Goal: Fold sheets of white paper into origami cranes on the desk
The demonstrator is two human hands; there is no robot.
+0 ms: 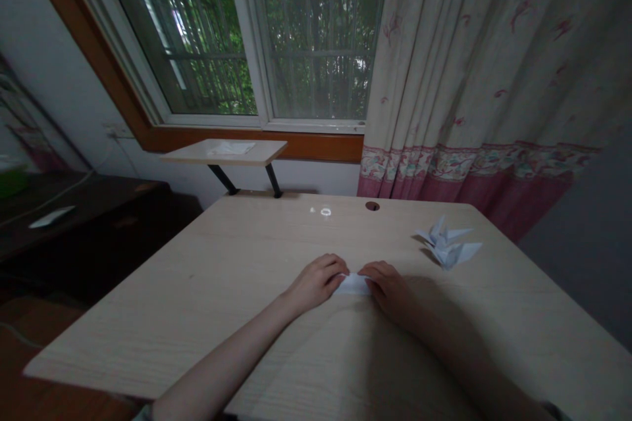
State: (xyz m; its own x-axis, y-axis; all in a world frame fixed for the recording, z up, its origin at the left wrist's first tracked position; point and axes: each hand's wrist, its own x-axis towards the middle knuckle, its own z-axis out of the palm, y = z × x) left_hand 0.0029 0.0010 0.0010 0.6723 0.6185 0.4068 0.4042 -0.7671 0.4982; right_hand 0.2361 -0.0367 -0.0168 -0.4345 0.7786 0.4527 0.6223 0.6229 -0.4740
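A small folded piece of white paper (353, 284) lies on the light wooden desk (207, 289), between both my hands. My left hand (316, 281) presses on its left end with fingers curled down. From the other side, my right hand (388, 286) pinches its right end. Most of the paper is hidden under my fingers.
Two finished white paper cranes (447, 245) sit on the desk to the right of my hands. A cable hole (372, 206) is at the desk's far edge. A small raised shelf (224, 152) with white paper stands under the window. A dark cabinet (83, 217) is left, a curtain (494, 79) right.
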